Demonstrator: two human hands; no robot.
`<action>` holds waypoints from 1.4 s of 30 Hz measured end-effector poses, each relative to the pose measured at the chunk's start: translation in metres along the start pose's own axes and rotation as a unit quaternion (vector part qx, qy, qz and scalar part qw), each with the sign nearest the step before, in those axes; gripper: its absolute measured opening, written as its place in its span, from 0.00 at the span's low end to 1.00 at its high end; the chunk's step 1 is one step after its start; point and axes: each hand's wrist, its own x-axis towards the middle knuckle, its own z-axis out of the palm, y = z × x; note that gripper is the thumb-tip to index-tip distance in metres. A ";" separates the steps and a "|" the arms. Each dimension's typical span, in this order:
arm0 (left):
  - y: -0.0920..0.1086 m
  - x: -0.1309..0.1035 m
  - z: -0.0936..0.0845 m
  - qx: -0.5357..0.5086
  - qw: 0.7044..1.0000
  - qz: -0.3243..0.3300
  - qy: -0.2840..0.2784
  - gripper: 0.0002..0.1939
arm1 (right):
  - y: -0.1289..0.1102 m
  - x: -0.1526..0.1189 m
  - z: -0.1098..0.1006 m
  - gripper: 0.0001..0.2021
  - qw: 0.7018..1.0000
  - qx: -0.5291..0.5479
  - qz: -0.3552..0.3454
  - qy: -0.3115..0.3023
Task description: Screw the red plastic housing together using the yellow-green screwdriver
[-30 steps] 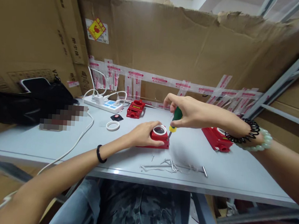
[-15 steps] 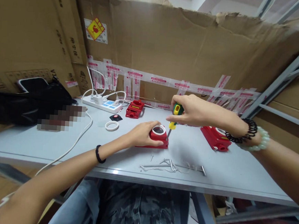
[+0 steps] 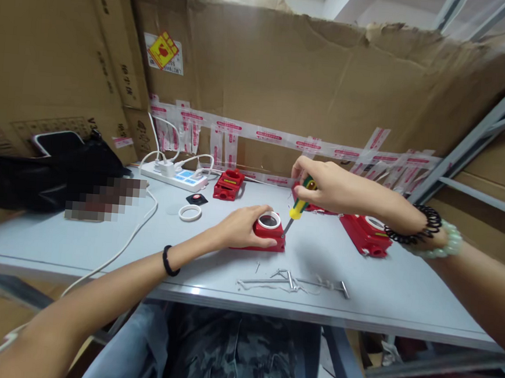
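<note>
Screwdriver (image 3: 300, 204) now leans more steeply, right hand (image 3: 329, 186) gripping its handle, tip at the red housing (image 3: 268, 237); left hand (image 3: 240, 227) clasps it on the desk (image 3: 380, 280).

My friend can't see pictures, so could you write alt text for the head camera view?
A person's left hand steadies a red box on a grey table while the right hand presses a screwdriver into its corner. Loose screws lie in front, other red boxes and a power strip behind, against cardboard walls.
</note>
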 end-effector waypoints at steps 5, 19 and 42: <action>-0.001 0.000 0.000 0.002 1.000 -0.001 -0.001 0.32 | -0.002 -0.001 0.000 0.14 1.000 0.003 0.009 -0.010; 0.000 0.001 0.000 -0.001 1.000 0.001 -0.006 0.31 | 0.002 0.000 0.004 0.15 0.999 0.039 -0.001 0.027; 0.001 0.000 -0.001 0.000 1.000 -0.003 -0.006 0.32 | 0.001 0.000 0.011 0.12 0.997 0.041 0.010 0.063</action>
